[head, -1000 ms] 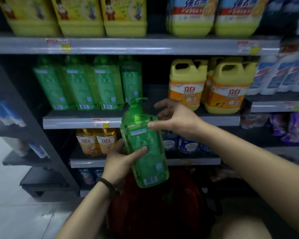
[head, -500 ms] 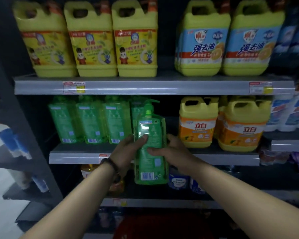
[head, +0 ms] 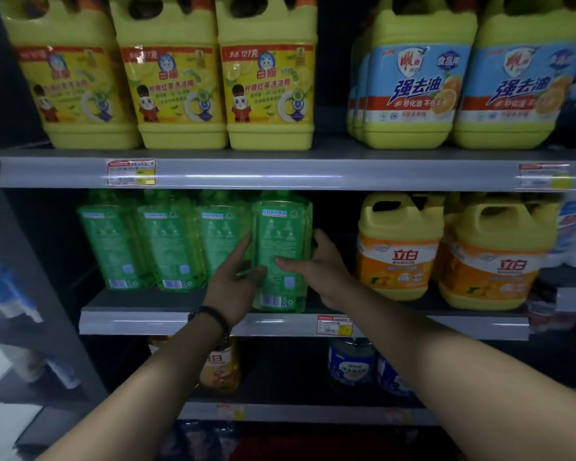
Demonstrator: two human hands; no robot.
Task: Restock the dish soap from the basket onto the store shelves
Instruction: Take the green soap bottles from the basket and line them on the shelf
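A green dish soap bottle (head: pixel 280 241) stood on the middle shelf (head: pixel 140 322), at three o'clock of its matching row (head: pixel 167 247). The left hand (head: pixel 235 284) gripped it at eight o'clock and the right hand (head: pixel 320 271) at four, thumbs (head: pixel 290 262) across its label.

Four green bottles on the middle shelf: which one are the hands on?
The rightmost green bottle, nearest the orange-labelled jugs. The left hand and right hand grip its sides, and it stands further forward than the other three.

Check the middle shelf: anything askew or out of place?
Nothing spilled or damaged. The green bottle held by the left hand and right hand stands forward of the row of green bottles, near the shelf lip. All four show barcode backs outward, unlike the front-facing jugs.
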